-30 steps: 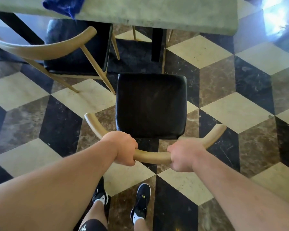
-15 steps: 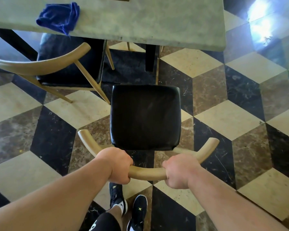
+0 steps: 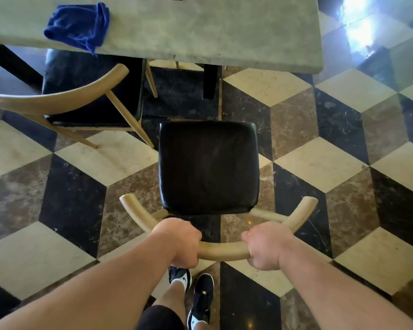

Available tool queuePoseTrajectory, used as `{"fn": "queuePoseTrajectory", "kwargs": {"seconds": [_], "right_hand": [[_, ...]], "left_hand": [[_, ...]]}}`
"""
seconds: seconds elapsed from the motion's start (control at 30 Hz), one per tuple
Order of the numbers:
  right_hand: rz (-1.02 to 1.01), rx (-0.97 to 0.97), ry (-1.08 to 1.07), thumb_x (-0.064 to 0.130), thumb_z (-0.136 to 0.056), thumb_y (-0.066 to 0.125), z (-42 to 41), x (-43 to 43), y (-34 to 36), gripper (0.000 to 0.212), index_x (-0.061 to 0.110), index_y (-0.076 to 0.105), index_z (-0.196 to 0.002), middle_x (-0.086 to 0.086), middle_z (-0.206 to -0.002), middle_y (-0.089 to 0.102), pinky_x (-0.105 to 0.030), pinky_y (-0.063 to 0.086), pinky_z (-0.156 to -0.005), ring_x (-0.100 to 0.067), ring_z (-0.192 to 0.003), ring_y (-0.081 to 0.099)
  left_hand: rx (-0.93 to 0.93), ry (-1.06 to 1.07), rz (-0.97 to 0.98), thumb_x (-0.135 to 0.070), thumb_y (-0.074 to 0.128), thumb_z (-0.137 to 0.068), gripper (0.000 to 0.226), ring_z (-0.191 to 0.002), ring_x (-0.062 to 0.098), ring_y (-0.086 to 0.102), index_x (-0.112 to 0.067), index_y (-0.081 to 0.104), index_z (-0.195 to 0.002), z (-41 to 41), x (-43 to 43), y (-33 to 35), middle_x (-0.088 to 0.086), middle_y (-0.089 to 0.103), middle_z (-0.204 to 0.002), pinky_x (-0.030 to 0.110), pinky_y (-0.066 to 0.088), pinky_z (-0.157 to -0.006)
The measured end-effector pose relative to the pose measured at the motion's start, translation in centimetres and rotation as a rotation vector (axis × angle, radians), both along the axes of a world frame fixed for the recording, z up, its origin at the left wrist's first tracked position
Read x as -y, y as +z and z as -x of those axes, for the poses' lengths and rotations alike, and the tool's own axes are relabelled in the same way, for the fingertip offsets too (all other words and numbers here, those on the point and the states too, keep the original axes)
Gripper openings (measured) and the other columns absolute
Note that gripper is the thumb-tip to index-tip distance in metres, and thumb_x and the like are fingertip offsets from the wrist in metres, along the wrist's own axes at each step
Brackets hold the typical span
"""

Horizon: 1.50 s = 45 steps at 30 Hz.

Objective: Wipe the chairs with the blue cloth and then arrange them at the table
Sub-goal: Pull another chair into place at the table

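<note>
Head view, chair, glossy black seat, curved wooden backrest

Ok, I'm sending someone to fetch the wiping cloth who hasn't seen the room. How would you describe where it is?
Find the long grey stone-look table. On its near edge toward the left, above the chair already tucked under, lies the blue cloth, crumpled, one corner hanging over the edge. It is the only blue thing and the only loose item visible on the tabletop.
</note>
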State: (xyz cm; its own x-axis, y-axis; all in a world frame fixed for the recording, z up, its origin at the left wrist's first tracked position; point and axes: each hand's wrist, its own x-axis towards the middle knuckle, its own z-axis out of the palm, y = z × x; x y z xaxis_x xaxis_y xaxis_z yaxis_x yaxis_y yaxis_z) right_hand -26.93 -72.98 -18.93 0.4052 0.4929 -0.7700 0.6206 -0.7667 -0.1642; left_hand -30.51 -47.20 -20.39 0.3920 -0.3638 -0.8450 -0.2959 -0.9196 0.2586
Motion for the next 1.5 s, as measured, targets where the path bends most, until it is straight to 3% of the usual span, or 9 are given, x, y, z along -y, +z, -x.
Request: {"fn": "queuePoseTrajectory", "kwargs": {"seconds": [0.3, 0.4, 0.47, 0.6, 0.83, 1.0, 1.2, 1.3, 1.5], "right_hand": [[0.036, 0.054, -0.007, 0.041, -0.081, 0.065, -3.0, -3.3, 2.6, 0.014, 0.035, 0.055, -0.089, 0.01, -0.072, 0.055, -0.033, 0.04, -0.053, -0.014, -0.062, 0.054], [0.004, 0.094, -0.045, 0.039, -0.081, 0.064, -6.7, -4.8, 4.5, 0.011, 0.035, 0.055, -0.086, 0.01, -0.069, 0.056, -0.029, 0.035, -0.047, -0.012, -0.059, 0.053], [-0.012, 0.104, -0.064, 0.038, -0.08, 0.063, -9.4, -5.4, 5.5, 0.011, 0.034, 0.061, -0.09, 0.01, -0.071, 0.058, -0.03, 0.042, -0.049, -0.013, -0.061, 0.056], [-0.025, 0.136, -0.068, 0.039, -0.08, 0.064, -14.8, -6.1, 6.5, 0.014, 0.033, 0.062, -0.093, 0.011, -0.073, 0.057, -0.031, 0.047, -0.055, -0.017, -0.068, 0.061], [-0.055, 0.197, -0.068, 0.039, -0.079, 0.066, -26.3, -6.5, 5.2, 0.012, 0.038, 0.057, -0.086, 0.012, -0.071, 0.061, -0.032, 0.044, -0.053, -0.009, -0.06, 0.059], [-0.056, 0.156, -0.051, 0.037, -0.081, 0.062, -33.4, -7.6, 2.9, 0.01, 0.036, 0.052, -0.079, 0.011, -0.072, 0.062, -0.034, 0.051, -0.055, -0.011, -0.061, 0.061], [-0.091, 0.105, 0.003, 0.042, -0.078, 0.055, -33.5, -9.2, -1.4, 0.011, 0.031, 0.053, -0.075, 0.01, -0.067, 0.06, -0.032, 0.048, -0.05, -0.014, -0.059, 0.057], [-0.101, 0.09, 0.007, 0.047, -0.078, 0.054, -33.6, -9.1, -1.6, 0.016, 0.032, 0.049, -0.076, 0.011, -0.069, 0.059, -0.031, 0.043, -0.049, -0.014, -0.065, 0.057], [-0.088, 0.093, 0.016, 0.053, -0.078, 0.053, -33.3, -9.3, -1.3, 0.02, 0.034, 0.055, -0.085, 0.011, -0.072, 0.054, -0.034, 0.051, -0.054, -0.014, -0.066, 0.055]], "left_hand": [[-0.006, -0.068, -0.049, -0.032, 0.064, -0.088, 0.02, -0.077, 0.014, 0.059, -0.031, 0.064, -0.108, -4.6, -2.4, 3.0, -0.008, 0.062, -0.092, 0.037, 0.047, -0.065], [0.028, -0.074, -0.056, -0.03, 0.066, -0.089, 0.017, -0.08, 0.015, 0.063, -0.031, 0.065, -0.106, -9.0, -3.8, 5.2, -0.007, 0.065, -0.092, 0.035, 0.053, -0.069], [0.045, -0.074, -0.061, -0.03, 0.066, -0.089, 0.016, -0.082, 0.015, 0.065, -0.03, 0.066, -0.105, -12.0, -4.5, 6.3, -0.006, 0.067, -0.092, 0.036, 0.057, -0.076], [0.064, -0.051, -0.075, -0.029, 0.066, -0.087, 0.014, -0.079, 0.014, 0.066, -0.033, 0.063, -0.1, -17.1, -5.0, 7.3, -0.007, 0.068, -0.091, 0.031, 0.051, -0.065], [0.147, 0.006, -0.096, -0.034, 0.064, -0.08, 0.015, -0.074, 0.011, 0.066, -0.039, 0.062, -0.094, -27.9, -6.1, 6.3, -0.011, 0.069, -0.086, 0.031, 0.048, -0.061], [0.146, 0.008, -0.119, -0.036, 0.065, -0.082, 0.014, -0.075, 0.009, 0.066, -0.04, 0.062, -0.095, -34.6, -6.8, 4.5, -0.013, 0.068, -0.086, 0.03, 0.048, -0.062], [0.017, 0.003, -0.162, -0.033, 0.059, -0.074, 0.028, -0.078, 0.012, 0.065, -0.042, 0.062, -0.1, -35.0, -8.8, 2.0, -0.012, 0.067, -0.088, 0.037, 0.058, -0.073], [0.013, 0.003, -0.149, -0.034, 0.057, -0.074, 0.025, -0.079, 0.013, 0.066, -0.04, 0.062, -0.098, -35.0, -9.1, 2.2, -0.011, 0.068, -0.089, 0.038, 0.059, -0.075], [0.053, 0.001, -0.119, -0.041, 0.061, -0.075, 0.015, -0.074, 0.012, 0.066, -0.04, 0.062, -0.09, -34.7, -9.5, 1.6, -0.012, 0.068, -0.083, 0.038, 0.059, -0.072]]}}
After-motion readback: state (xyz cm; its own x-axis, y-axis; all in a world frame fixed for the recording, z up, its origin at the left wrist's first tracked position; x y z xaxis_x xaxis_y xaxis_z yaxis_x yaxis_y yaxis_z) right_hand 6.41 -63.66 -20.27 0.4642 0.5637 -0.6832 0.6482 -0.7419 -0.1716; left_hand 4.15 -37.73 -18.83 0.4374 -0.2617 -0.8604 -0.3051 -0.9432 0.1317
